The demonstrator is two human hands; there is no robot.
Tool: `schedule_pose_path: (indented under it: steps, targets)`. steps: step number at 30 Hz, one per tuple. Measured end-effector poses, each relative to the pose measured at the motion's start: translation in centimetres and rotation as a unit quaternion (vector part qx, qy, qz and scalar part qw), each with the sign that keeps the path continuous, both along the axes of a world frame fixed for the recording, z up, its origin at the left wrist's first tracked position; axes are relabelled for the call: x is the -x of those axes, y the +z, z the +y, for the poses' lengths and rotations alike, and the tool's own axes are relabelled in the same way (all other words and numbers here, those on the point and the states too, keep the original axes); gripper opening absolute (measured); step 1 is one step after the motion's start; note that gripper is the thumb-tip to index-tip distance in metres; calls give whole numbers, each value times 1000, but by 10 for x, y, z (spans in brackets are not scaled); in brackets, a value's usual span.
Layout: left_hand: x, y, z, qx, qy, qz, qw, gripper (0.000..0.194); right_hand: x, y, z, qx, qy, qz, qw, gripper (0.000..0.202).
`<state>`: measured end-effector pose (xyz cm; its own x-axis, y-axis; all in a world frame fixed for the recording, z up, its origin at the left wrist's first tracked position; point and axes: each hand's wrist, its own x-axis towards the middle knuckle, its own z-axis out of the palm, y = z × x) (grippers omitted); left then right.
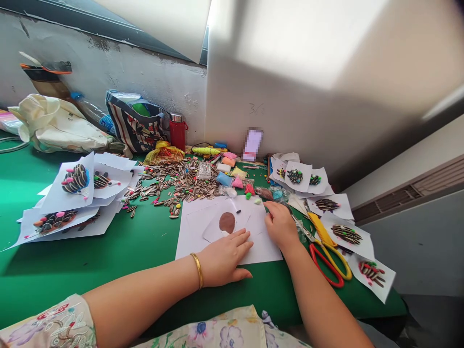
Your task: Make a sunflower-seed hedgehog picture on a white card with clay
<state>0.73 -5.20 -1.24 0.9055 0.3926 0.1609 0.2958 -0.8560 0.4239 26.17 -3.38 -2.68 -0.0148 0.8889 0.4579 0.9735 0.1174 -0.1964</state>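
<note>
My left hand [224, 256] lies flat with its fingers spread, over the lower edge of white paper [192, 232] and near a small white card [212, 232]. A brown round patch [227, 222] is on the card, just beyond my fingertips, and a small dark piece [238, 210] lies above it. At the right edge of the paper is my right hand [281, 222], its fingers curled beside a pale clay piece [257, 200] and a green ball [248, 195]. Whether it holds anything is hidden.
Sunflower seeds [159, 179] and colored clay packets [224, 179] cover the back middle. Scissors [329, 261] and a yellow cutter [321, 229] lie right. Decorated cards [74, 183] are stacked left, others [347, 234] right. Behind stand a red bottle [177, 133] and a striped bag [136, 123].
</note>
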Motion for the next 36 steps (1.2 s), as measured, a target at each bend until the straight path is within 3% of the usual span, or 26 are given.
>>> schedule_pose_path:
  steps: [3, 6, 14, 18, 22, 26, 29, 36]
  targets:
    - [0, 2, -1, 11, -15, -14, 1000, 72, -7, 10, -5, 32, -84, -50, 995, 29]
    - [0, 2, 0, -5, -24, -25, 999, 68, -7, 16, -9, 111, -134, -112, 978, 21]
    - [-1, -1, 3, -68, -9, -2, 998, 58, -3, 15, 4, 196, -161, -174, 952, 23]
    - [0, -3, 4, -84, -6, 4, 996, 57, -1, 20, 4, 186, -172, -161, 954, 21]
    - [0, -5, 4, -87, -9, 3, 996, 56, 10, 35, -2, 117, -137, -105, 978, 20]
    - [-1, -5, 5, -86, -12, 0, 996, 57, 34, 46, -5, 161, -23, -25, 986, 20]
    - [0, -5, 5, -85, -10, 0, 996, 56, 51, 42, -3, 151, 18, -20, 988, 21]
    - [0, -4, 6, -79, -12, 9, 997, 57, 62, 20, 0, 138, 10, -14, 990, 22]
